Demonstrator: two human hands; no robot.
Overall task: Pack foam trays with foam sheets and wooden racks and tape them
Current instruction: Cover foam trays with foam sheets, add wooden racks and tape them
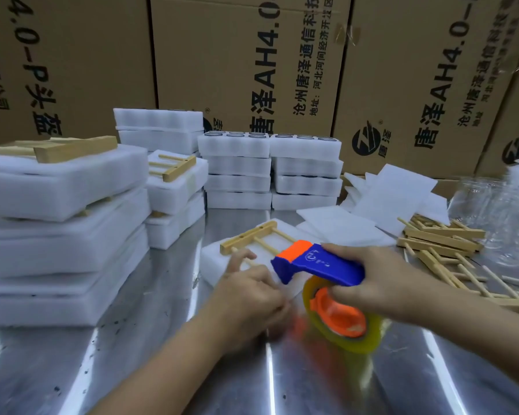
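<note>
Centrally, foam tray [214, 260] bears wooden rack [247, 238]; tape dispenser [321, 265] held nearby

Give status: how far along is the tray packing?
Looks done: stacks of packed trays at left, racks on top. In hand: a foam tray bearing a wooden rack; right hand grips the tape dispenser over it, left hand at its near edge. Left: loose racks, foam sheets and more trays behind.

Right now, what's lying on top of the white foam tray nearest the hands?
A wooden rack lies on the foam tray. The tape dispenser in the right hand covers the rack's right end and the tray beneath.
</note>
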